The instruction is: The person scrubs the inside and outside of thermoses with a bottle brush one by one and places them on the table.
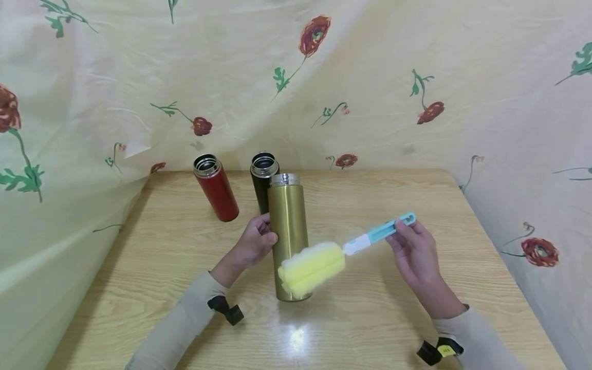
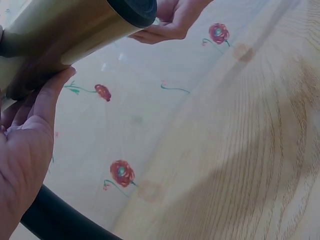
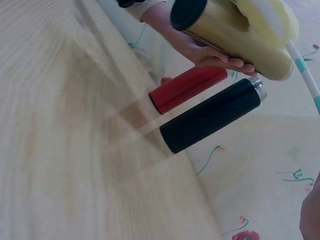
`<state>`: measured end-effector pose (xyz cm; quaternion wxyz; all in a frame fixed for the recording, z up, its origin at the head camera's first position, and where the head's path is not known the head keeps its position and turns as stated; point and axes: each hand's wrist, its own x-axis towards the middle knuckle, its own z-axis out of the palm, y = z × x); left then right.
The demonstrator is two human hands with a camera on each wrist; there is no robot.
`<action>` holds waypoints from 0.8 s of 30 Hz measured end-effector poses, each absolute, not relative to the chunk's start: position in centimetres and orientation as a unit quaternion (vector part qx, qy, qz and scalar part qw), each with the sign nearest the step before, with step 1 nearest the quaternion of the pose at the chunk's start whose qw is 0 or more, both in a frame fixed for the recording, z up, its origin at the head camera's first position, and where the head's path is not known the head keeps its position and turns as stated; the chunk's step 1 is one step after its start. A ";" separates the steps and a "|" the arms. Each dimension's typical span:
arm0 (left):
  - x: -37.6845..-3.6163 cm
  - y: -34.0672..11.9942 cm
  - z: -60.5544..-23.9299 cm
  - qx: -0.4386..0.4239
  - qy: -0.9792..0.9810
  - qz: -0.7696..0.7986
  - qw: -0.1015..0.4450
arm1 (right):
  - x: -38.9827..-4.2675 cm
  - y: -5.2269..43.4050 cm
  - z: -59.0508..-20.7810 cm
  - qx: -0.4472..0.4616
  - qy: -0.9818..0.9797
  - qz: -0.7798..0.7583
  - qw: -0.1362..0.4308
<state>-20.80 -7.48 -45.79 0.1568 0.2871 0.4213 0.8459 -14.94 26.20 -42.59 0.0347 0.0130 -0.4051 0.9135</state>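
A gold thermos bottle (image 1: pixel 288 216) with a bare steel neck is held upright by my left hand (image 1: pixel 253 240), the thumb on its near side. In the right wrist view the gold bottle's dark base is lifted off the table. My right hand (image 1: pixel 417 252) pinches the blue and white handle of a bottle brush (image 1: pixel 314 267) near its looped end. The brush's yellow and white sponge head points left and hangs in front of the gold bottle's lower half in the head view. Whether sponge and bottle touch, I cannot tell.
Behind the gold bottle stands a black thermos bottle (image 3: pixel 212 116), lidless. A red thermos bottle (image 1: pixel 217 190), also without a lid, is to its left. All are over a wooden table (image 1: pixel 370 318). A flowered cloth (image 1: pixel 370 61) hangs behind the table and along its sides.
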 end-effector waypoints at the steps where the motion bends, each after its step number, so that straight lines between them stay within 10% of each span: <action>1: -20.8 -7.4 -45.8 0.283 0.421 0.847 0.158 | -14.7 26.3 -42.7 0.018 -0.409 0.911 0.037; 24: -19.9 -6.2 -45.4 0.194 0.541 0.801 0.171 | -13.7 27.6 -43.7 0.062 -0.403 0.911 0.063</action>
